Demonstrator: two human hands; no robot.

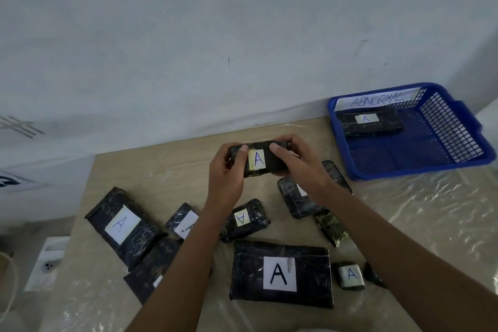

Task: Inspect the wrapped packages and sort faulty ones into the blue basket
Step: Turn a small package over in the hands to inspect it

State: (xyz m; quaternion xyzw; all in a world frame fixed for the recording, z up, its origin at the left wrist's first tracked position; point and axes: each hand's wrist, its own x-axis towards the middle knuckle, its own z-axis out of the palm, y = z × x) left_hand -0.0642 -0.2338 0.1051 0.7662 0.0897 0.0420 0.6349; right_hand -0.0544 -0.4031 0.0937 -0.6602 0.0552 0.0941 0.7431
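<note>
Presently under inspection: small wrapped package (258,159), raised over table (167,167), pinched endwise by left hand (227,170) and right hand (297,163); next, verdict, faulty going into blue basket (458,127).

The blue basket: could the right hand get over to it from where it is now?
Probably yes. The blue basket sits open-topped to the right, nothing between. But the right hand grips a package with the left hand.
</note>
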